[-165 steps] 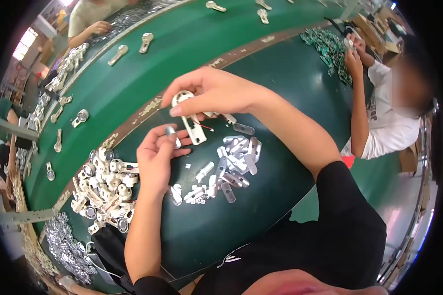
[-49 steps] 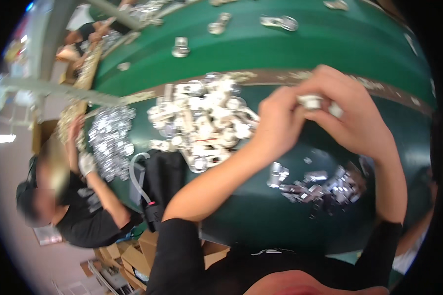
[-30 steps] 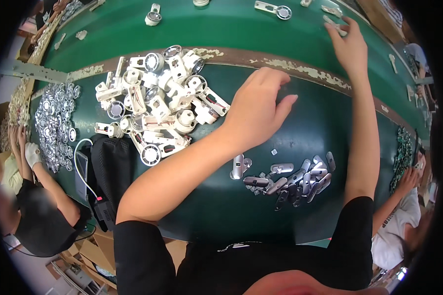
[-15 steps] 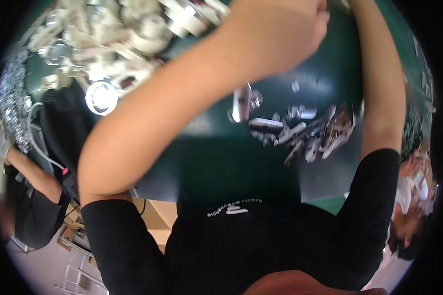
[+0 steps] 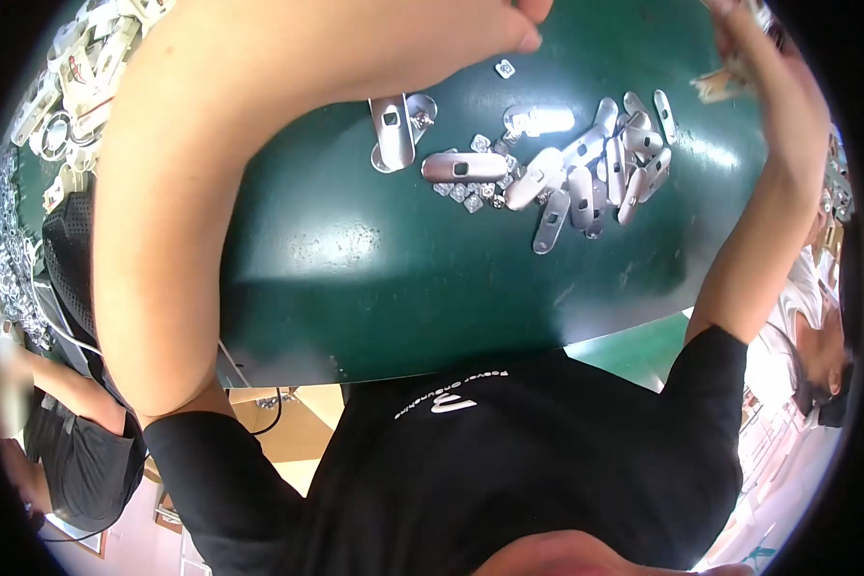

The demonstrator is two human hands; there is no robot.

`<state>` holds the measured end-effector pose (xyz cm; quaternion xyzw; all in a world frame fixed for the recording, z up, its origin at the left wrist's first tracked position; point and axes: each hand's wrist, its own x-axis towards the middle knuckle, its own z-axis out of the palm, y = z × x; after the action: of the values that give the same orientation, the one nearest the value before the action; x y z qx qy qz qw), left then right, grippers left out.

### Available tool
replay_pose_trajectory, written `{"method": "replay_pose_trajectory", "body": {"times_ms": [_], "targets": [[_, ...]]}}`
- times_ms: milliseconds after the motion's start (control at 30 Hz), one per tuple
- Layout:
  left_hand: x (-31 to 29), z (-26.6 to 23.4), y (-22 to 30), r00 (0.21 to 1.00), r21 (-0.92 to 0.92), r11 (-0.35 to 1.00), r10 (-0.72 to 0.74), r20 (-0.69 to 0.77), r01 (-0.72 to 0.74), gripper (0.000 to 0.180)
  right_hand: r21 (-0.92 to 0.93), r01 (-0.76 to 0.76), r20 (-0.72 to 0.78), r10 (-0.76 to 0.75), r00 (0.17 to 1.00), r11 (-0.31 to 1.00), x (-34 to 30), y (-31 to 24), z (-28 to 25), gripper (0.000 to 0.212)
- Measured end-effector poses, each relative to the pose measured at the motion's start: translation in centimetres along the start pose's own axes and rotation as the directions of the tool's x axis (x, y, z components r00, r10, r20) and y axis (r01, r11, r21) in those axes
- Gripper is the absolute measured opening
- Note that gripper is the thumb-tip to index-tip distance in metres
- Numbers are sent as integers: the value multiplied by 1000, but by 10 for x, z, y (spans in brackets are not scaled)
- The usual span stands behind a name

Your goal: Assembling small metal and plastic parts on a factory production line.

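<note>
My left hand (image 5: pixel 480 34) is at the upper edge of the view, which cuts part of it off. Its thumb and a finger are curled in, and whatever they hold is hidden. To the right, my right hand (image 5: pixel 782 86) is raised at the far side, its fingers smeared by motion. Cream-coloured pieces (image 5: pixel 720 84) show beside its palm; I cannot tell if they are held. Between my arms lies a loose pile of silvery oblong metal plates (image 5: pixel 547 178) with square holes. Small square clear pieces (image 5: pixel 472 203) lie among them. Another plate (image 5: pixel 392 134) rests near my left forearm.
A dark green tabletop (image 5: pixel 355 298) spreads in front of me. White and cream plastic parts (image 5: pixel 72 82) are heaped at the far left, beside a black mesh item (image 5: pixel 70 245) and many small shiny pieces (image 5: pixel 10 259). Other people sit at left (image 5: pixel 86 442) and right (image 5: pixel 806 326).
My view has shifted, so the plates appear higher. My left arm has moved left, uncovering more of the table. My right hand, out of view before, now shows at upper right beside cream pieces.
</note>
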<state>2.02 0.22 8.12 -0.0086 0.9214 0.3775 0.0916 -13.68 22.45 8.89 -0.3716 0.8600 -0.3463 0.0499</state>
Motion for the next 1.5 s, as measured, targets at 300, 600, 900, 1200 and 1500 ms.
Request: {"method": "replay_pose_trajectory", "body": {"times_ms": [300, 600, 900, 1200, 1500], "targets": [[-18, 0, -8, 992, -17, 1000, -7, 126, 9, 9, -73, 137, 450, -90, 889, 988, -56, -42, 42, 16], [-6, 1, -9, 990, -111, 994, 31, 140, -15, 10, -165, 325, 499, -206, 842, 931, -46, -45, 45, 17], [-4, 3, -24, 993, -66, 996, 67, 96, -61, 9, -183, 14, 645, 109, 757, 983, -21, -48, 52, 15], [5, 9, -41, 973, -180, 957, 216, -87, -228, 39, -79, -25, 644, 70, 762, 997, 13, -59, 21, 14], [13, 37, -49, 951, -748, 597, 92, -296, -290, 27, 164, -213, 471, 113, 875, 963, 18, -69, 30, 18]]}}
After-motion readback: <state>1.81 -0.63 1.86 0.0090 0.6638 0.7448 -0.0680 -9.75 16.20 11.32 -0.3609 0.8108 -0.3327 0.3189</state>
